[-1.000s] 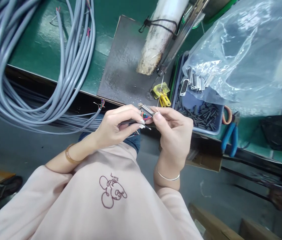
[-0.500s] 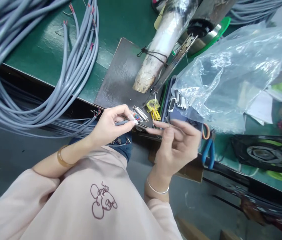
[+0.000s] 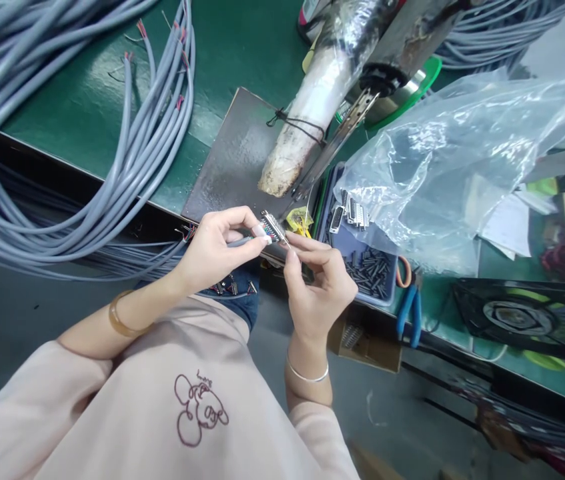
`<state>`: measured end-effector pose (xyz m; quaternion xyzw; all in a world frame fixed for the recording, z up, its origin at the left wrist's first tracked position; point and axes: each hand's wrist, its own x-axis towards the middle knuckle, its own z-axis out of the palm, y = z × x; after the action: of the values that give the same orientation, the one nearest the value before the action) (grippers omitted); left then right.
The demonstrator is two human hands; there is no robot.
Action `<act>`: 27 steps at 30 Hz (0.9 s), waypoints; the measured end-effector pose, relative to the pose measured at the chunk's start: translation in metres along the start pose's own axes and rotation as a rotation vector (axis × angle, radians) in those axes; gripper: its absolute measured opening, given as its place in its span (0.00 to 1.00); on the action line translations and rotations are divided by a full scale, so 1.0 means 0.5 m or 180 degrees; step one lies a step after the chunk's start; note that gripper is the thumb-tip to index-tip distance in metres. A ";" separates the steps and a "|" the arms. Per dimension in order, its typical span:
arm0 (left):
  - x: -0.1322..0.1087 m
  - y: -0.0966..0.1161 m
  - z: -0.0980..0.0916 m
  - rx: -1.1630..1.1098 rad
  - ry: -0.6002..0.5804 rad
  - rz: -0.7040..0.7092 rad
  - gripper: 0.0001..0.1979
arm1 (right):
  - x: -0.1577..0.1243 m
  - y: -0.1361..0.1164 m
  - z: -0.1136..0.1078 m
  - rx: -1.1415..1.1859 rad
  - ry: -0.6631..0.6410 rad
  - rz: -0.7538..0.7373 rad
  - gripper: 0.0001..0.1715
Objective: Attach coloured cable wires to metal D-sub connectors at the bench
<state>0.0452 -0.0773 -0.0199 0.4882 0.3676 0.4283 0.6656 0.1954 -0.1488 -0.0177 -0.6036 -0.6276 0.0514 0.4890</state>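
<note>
My left hand (image 3: 222,243) is closed, thumb and fingers pinching a grey cable (image 3: 241,241) just behind a multi-pin D-sub connector (image 3: 274,228). Thin coloured wires fan from the cable into the back of this connector. My right hand (image 3: 319,277) pinches at the connector's near end; its thumb and forefinger almost meet there, and the exact grip is partly hidden. Above both hands, a soldering iron (image 3: 335,143) points down over a dark plate (image 3: 227,167). A thin wire runs down behind my right fingers, beside a yellow piece (image 3: 299,219).
Coiled grey cables (image 3: 162,127) cover the left. A wrapped white tube (image 3: 297,127) leans over the plate. To the right are a blue tray (image 3: 387,290) with black pieces and connectors, a plastic bag (image 3: 427,180), blue-handled pliers (image 3: 409,310) and a black fan (image 3: 517,313).
My right hand has moved left and its fingers have closed at the connector. The connector has turned and now sits between both hands. The view has shifted slightly.
</note>
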 end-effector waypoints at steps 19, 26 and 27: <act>0.031 0.023 0.010 0.0026 0.0179 0.0022 0.08 | 0.025 0.011 0.012 0.0086 -0.0035 0.0082 0.05; 0.033 0.033 0.010 -0.0007 0.0160 -0.0004 0.08 | 0.044 0.001 0.013 -0.0054 0.0078 -0.0236 0.07; 0.033 0.034 0.009 -0.0011 0.0157 -0.0007 0.08 | 0.047 -0.001 0.013 -0.0131 0.0105 -0.0330 0.07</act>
<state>0.0520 -0.0608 -0.0035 0.4759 0.3837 0.4402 0.6577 0.1956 -0.1262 -0.0079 -0.5809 -0.6509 0.0031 0.4888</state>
